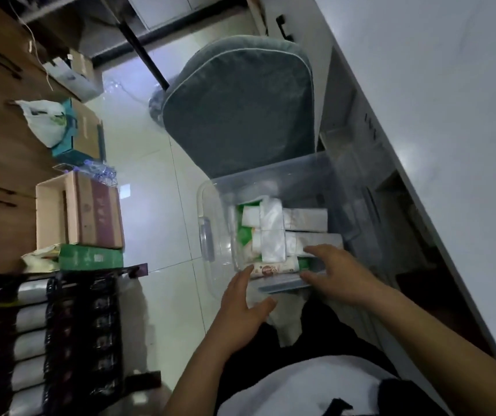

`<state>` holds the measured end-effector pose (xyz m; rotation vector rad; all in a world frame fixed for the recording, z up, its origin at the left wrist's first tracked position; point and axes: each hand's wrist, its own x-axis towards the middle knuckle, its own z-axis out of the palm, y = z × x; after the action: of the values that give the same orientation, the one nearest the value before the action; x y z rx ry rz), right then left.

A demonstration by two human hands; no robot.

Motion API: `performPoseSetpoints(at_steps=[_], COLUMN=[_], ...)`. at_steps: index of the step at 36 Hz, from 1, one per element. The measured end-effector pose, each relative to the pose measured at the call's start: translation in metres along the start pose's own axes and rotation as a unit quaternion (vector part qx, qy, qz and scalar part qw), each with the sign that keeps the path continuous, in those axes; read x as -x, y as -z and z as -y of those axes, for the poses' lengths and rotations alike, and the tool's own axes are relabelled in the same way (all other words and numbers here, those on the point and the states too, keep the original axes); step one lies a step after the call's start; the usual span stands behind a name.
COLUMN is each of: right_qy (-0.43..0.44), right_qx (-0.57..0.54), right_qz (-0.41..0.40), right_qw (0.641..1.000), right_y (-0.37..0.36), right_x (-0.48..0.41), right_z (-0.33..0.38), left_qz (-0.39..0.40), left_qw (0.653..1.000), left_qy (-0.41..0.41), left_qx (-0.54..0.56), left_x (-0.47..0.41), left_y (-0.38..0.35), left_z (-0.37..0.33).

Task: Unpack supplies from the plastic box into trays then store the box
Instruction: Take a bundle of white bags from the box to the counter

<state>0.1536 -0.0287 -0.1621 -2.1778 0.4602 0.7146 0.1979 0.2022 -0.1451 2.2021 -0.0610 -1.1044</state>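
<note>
A clear plastic box [210, 205] stands on the floor in front of me, without a lid. Inside lie several white and green packets [266, 232], two grey cartons [307, 220] and a small printed pack [273, 270] at the near wall. My left hand [243, 310] hovers open at the box's near rim, fingers spread, holding nothing. My right hand [337, 274] reaches into the near right corner, fingers apart over the packets, with nothing gripped.
A grey cushioned chair [240, 109] stands just beyond the box. A white desk [451, 115] runs along the right. Cardboard boxes [81, 214], a green carton [90, 256] and a white bag [45, 121] line wooden cabinets at left. A black rack [60, 334] sits at lower left.
</note>
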Motion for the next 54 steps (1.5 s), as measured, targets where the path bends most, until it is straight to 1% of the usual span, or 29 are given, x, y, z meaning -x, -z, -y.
performPoseSetpoints(at_steps=[4, 6, 9, 13, 15, 18, 20, 22, 24, 26, 27, 30, 33, 36, 39, 44, 46, 49, 52, 54], right_qy=[0.026, 0.019, -0.006, -0.062, -0.093, -0.133, -0.159, -0.202, -0.250, -0.285, -0.300, -0.340, -0.362, -0.370, -0.390, -0.411, -0.403, -0.382, -0.367, -0.354], right_qx=[0.049, 0.058, 0.067, 0.055, 0.034, -0.025, -0.071, -0.132, -0.196, -0.234, -0.245, -0.281, -0.322, -0.349, -0.348, -0.376, -0.389, -0.419, -0.446, -0.447], right_qz=[0.006, 0.009, 0.019, 0.030, 0.026, 0.015, 0.008, -0.001, -0.010, -0.021, -0.024, -0.009, -0.011, -0.031, -0.046, -0.004, 0.008, -0.003, -0.053, -0.093], right_qw=[0.998, 0.998, 0.998, 0.996, 0.995, 0.991, 0.985, 0.970, 0.948, 0.929, 0.922, 0.897, 0.875, 0.861, 0.851, 0.830, 0.828, 0.824, 0.815, 0.816], right_y=[-0.007, -0.011, -0.016, -0.023, -0.029, -0.044, -0.056, -0.067, -0.075, -0.083, -0.086, -0.095, -0.104, -0.110, -0.111, -0.107, -0.108, -0.112, -0.115, -0.115], right_x=[-0.021, -0.033, -0.050, -0.075, -0.089, -0.118, -0.144, -0.174, -0.205, -0.235, -0.249, -0.287, -0.316, -0.336, -0.347, -0.345, -0.342, -0.334, -0.323, -0.312], right_z=[-0.001, -0.001, -0.001, -0.004, -0.005, -0.011, -0.016, -0.022, -0.027, -0.033, -0.037, -0.043, -0.043, -0.039, -0.038, -0.033, -0.033, -0.034, -0.032, -0.031], left_qz=[0.037, 0.050, 0.052, 0.053, 0.041, 0.033, 0.070, 0.137, 0.216, 0.259, 0.279, 0.353, 0.359, 0.362, 0.372, 0.385, 0.379, 0.356, 0.319, 0.282], left_qw=[0.997, 0.994, 0.983, 0.950, 0.944, 0.960, 0.971, 0.977, 0.964, 0.939, 0.928, 0.895, 0.881, 0.882, 0.882, 0.876, 0.879, 0.897, 0.920, 0.938], left_qy=[0.037, 0.059, 0.118, 0.222, 0.244, 0.219, 0.198, 0.161, 0.115, 0.075, 0.067, 0.071, 0.034, 0.002, 0.008, 0.023, 0.028, 0.036, 0.049, 0.063], left_qx=[0.057, 0.076, 0.129, 0.212, 0.220, 0.173, 0.111, 0.012, -0.107, -0.212, -0.238, -0.262, -0.305, -0.303, -0.290, -0.290, -0.287, -0.258, -0.225, -0.191], left_x=[-0.028, -0.048, -0.089, -0.152, -0.180, -0.216, -0.229, -0.230, -0.224, -0.214, -0.211, -0.205, -0.204, -0.202, -0.203, -0.205, -0.204, -0.201, -0.200, -0.201], left_y=[-0.007, -0.008, -0.005, 0.006, 0.011, 0.011, 0.006, -0.001, -0.009, -0.013, -0.014, -0.011, -0.002, 0.003, 0.004, 0.006, 0.006, 0.005, 0.005, 0.006], left_z=[0.008, 0.010, 0.014, 0.015, 0.019, 0.032, 0.040, 0.049, 0.060, 0.072, 0.077, 0.089, 0.092, 0.093, 0.094, 0.092, 0.089, 0.084, 0.079, 0.077])
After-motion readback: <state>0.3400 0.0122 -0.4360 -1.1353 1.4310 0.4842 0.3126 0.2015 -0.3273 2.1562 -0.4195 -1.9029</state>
